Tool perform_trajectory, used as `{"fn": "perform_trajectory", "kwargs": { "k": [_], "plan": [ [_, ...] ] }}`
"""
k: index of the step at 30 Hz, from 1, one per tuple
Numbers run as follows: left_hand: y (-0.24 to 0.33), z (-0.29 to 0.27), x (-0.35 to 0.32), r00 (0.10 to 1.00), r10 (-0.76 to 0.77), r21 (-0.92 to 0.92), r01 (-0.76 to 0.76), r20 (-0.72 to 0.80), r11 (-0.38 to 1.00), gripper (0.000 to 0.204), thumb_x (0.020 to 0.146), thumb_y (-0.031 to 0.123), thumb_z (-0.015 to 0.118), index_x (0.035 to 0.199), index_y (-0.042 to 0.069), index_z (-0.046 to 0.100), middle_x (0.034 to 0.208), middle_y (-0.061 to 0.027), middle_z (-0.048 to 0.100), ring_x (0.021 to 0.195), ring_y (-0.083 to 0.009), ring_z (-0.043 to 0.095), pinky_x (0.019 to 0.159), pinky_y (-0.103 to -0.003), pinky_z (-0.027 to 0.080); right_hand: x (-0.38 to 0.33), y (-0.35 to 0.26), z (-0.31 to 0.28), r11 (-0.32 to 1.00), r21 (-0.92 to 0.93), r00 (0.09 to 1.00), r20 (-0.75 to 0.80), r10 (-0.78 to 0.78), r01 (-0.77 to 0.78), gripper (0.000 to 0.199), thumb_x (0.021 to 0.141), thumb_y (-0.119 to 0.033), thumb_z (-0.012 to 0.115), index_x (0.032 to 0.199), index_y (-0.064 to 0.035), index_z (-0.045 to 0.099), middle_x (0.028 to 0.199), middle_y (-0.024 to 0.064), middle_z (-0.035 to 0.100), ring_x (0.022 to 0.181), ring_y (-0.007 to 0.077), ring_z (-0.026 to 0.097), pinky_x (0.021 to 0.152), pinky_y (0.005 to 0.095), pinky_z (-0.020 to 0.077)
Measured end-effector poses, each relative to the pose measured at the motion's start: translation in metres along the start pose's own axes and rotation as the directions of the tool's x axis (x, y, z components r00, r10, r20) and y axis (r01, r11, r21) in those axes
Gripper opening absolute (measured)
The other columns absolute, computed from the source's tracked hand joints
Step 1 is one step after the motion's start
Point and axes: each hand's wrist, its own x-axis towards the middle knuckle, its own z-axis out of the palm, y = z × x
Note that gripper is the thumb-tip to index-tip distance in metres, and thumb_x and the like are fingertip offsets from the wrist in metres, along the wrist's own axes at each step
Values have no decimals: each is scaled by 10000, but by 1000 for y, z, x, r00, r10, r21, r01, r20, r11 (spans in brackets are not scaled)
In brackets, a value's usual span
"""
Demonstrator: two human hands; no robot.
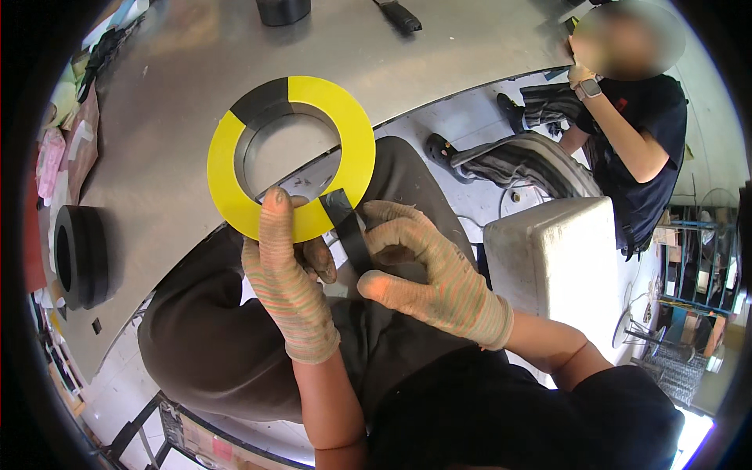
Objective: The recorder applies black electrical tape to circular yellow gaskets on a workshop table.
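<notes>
A flat yellow ring is held over my lap, partly past the table's near edge. My left hand, in a striped knit glove, grips its lower rim, thumb on the yellow face and fingers underneath. A black band covers the ring's upper left part. At the lower right, a black tape strip lies across the rim and runs down toward my right hand. That gloved hand is closed around the strip's free end, which is partly hidden between thumb and fingers.
On the metal table stand thick black rings at the left and a dark round object at the far edge. A black tool lies nearby. Right of my knees is a white block; another person sits beyond it.
</notes>
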Motion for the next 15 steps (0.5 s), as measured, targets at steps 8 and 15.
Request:
{"fn": "perform_trajectory", "kwargs": {
  "k": [8,15],
  "plan": [
    [1,3,-3,1000,7,-31,-8,-8,999,486,934,519,628,920,34,639,530,44,385,397,-47,306,402,-234,197,3,19,1,959,123,966,55,251,-256,282,888,-194,746,1108,-38,666,1164,142,599,942,258,658,761,343,542],
    [5,-19,-13,996,-58,39,56,73,998,482,959,491,594,876,18,636,499,31,394,387,-49,303,414,-234,187,49,54,14,878,441,981,130,142,-186,364,820,-118,771,1172,-68,688,998,120,673,878,219,670,795,331,530]
  ]
}}
